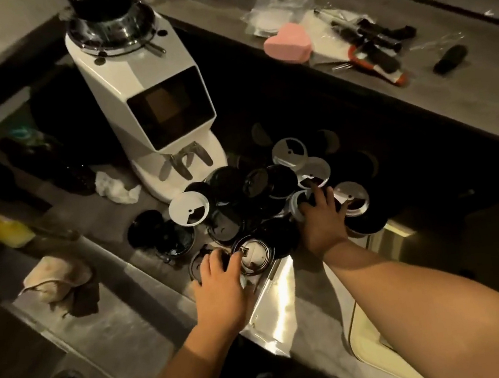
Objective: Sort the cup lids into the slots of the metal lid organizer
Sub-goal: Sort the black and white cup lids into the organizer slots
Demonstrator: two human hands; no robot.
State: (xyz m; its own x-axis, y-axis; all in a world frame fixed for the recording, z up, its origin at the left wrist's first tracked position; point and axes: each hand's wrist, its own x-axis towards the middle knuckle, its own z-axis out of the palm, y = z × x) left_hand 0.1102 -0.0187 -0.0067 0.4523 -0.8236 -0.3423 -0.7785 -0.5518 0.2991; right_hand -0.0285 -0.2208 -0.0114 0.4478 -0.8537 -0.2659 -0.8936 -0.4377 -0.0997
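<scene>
Lid pile [279, 181]: L hand [220, 286] at near edge, R hand [322, 217] on right.

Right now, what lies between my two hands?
In the head view, a dark-rimmed lid with a pale centre and a black lid beside it lie between your left hand and right hand.

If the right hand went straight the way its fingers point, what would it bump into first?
Probably the pale lid just ahead of the right hand; a fingertip already seems to reach its dark opening. Another pale lid lies beyond. Depth is hard to judge here.
</scene>
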